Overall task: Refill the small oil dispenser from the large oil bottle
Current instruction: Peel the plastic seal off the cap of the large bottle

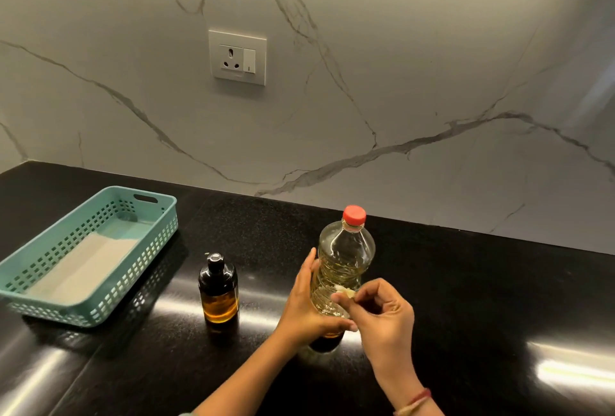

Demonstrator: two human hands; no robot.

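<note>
A large clear oil bottle (pixel 346 259) with a red cap (pixel 354 214) stands upright on the black counter, holding pale yellow oil. My left hand (pixel 307 302) grips its lower body from the left. My right hand (pixel 379 312) is at the bottle's right side and pinches a small whitish scrap (pixel 342 290) against the waist of the bottle. The small amber oil dispenser (pixel 218 290) with a black cap stands upright to the left of my left hand, apart from it, with oil in its lower part.
A teal perforated basket (pixel 83 309) with a pale liner lies at the left of the counter (pixel 482 299). A marble wall with a socket plate (pixel 238 56) rises behind. Bright reflections lie on the counter at the right.
</note>
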